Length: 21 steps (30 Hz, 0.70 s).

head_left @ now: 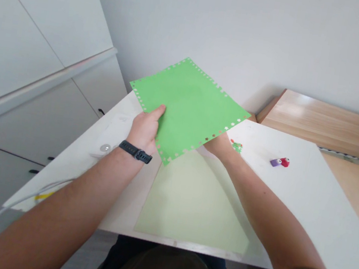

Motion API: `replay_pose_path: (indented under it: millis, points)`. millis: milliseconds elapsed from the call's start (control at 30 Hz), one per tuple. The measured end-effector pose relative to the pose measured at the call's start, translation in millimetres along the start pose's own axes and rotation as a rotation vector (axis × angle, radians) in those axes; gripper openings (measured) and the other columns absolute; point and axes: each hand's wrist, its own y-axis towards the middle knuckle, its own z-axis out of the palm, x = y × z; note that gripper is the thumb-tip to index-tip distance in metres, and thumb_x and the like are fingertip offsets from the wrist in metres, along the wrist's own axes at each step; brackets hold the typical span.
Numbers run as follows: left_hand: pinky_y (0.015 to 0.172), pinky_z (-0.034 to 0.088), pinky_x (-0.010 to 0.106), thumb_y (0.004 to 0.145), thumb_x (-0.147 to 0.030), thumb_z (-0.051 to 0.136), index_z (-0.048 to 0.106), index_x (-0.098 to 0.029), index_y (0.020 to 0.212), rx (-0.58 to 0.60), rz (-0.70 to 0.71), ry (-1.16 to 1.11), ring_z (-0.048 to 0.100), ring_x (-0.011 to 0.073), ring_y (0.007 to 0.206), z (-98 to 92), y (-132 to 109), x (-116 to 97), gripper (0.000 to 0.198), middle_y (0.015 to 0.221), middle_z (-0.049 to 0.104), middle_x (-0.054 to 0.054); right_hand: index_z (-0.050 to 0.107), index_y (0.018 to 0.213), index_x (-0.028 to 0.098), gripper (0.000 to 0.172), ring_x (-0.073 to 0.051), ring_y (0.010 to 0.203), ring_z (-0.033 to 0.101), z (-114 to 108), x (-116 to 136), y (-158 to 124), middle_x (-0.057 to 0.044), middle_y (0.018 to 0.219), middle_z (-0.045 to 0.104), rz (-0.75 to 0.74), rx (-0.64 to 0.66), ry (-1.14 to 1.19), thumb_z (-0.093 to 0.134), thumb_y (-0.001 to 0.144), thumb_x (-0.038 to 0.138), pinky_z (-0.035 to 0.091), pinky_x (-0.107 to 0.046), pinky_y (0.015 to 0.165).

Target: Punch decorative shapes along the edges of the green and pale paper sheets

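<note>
A bright green paper sheet (190,107) with small shapes punched along its edges is held up above the white table (307,203), tilted toward me. My left hand (145,129) grips its near left edge, thumb on top; a dark band sits on that wrist. My right hand (219,144) holds the sheet from beneath at its right edge, and its fingers are hidden behind the paper. Under the sheet a pale green sheet (192,204) lies flat on the table.
A small purple and red punch (280,162) lies on the table to the right, with a heap of green paper bits (236,146) nearer my right hand. White cabinets (41,64) stand left, a wooden surface (329,123) at back right. A white cable (21,201) runs at lower left.
</note>
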Motion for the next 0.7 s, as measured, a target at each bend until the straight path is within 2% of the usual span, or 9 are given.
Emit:
replay_pose_path:
  millis: [133,200,233,267,333,400,467,600,700]
  points:
    - [0.096,0.064,0.047,0.083,-0.025,0.081,0.077,-0.015,0.115,0.089,-0.056,0.036,0.076,0.0310,0.111,5.6,-11,0,0.034,0.114,0.081,0.010,0.079,0.120,0.034,0.034,-0.034,0.123,0.068,-41,-7,-46,-0.008,0.120,0.079,0.010,-0.025,0.112,0.055,0.098,0.023,0.052,-0.054,0.107]
    - [0.094,0.065,0.047,0.082,-0.027,0.082,0.078,-0.016,0.115,0.141,-0.045,0.085,0.077,0.0309,0.107,8.4,-17,0,0.035,0.114,0.082,0.010,0.075,0.125,0.037,0.031,-0.032,0.122,0.067,-62,-8,-76,-0.007,0.123,0.077,0.089,-0.131,0.460,0.060,0.099,0.028,0.052,-0.051,0.106]
    - [0.092,0.066,0.046,0.082,-0.028,0.083,0.079,-0.017,0.113,0.136,-0.029,0.108,0.078,0.0306,0.104,9.5,-20,1,0.034,0.112,0.082,0.009,0.073,0.127,0.038,0.033,-0.029,0.115,0.068,-70,-8,-90,-0.004,0.123,0.076,0.161,-0.180,0.635,0.067,0.096,0.028,0.053,-0.048,0.102]
    - [0.091,0.066,0.045,0.082,-0.028,0.082,0.080,-0.017,0.112,0.153,-0.020,0.136,0.078,0.0302,0.104,10.2,-23,2,0.032,0.113,0.082,0.008,0.070,0.128,0.039,0.038,-0.025,0.105,0.069,-77,-8,-104,-0.002,0.122,0.075,0.256,-0.180,0.808,0.073,0.093,0.027,0.055,-0.044,0.095]
    - [0.089,0.066,0.042,0.082,-0.030,0.083,0.080,-0.018,0.110,0.165,0.014,0.193,0.078,0.0295,0.102,10.7,-27,4,0.031,0.113,0.082,0.008,0.070,0.121,0.039,0.035,-0.017,0.079,0.066,-86,-6,-126,0.001,0.106,0.075,0.427,-0.163,1.129,0.079,0.088,0.028,0.054,-0.035,0.075]
    - [0.087,0.066,0.041,0.081,-0.033,0.084,0.081,-0.019,0.109,0.185,0.044,0.241,0.078,0.0291,0.101,9.9,-29,7,0.031,0.113,0.082,0.008,0.070,0.116,0.035,0.030,-0.014,0.076,0.063,-90,-5,-141,0.002,0.101,0.072,0.542,-0.164,1.303,0.080,0.089,0.028,0.050,-0.030,0.070]
    - [0.085,0.066,0.040,0.082,-0.036,0.084,0.080,-0.020,0.110,0.213,0.063,0.280,0.079,0.0291,0.101,8.5,-30,10,0.033,0.113,0.082,0.008,0.071,0.114,0.031,0.026,-0.014,0.080,0.062,-89,-6,-149,0.000,0.101,0.070,0.599,-0.168,1.391,0.080,0.089,0.028,0.049,-0.028,0.070]
    - [0.090,0.065,0.040,0.083,-0.041,0.084,0.081,-0.022,0.112,0.260,0.088,0.383,0.077,0.0301,0.108,6.8,-32,15,0.034,0.117,0.082,0.007,0.073,0.110,0.026,0.020,-0.012,0.076,0.055,-82,-11,-154,0.000,0.093,0.062,0.628,-0.197,1.505,0.078,0.091,0.025,0.045,-0.025,0.064]
    - [0.095,0.064,0.041,0.084,-0.042,0.084,0.081,-0.024,0.114,0.258,0.102,0.450,0.076,0.0309,0.113,6.9,-33,16,0.035,0.120,0.081,0.006,0.072,0.109,0.025,0.019,-0.013,0.079,0.055,-78,-14,-156,-0.001,0.095,0.061,0.617,-0.193,1.532,0.078,0.091,0.026,0.042,-0.024,0.061]
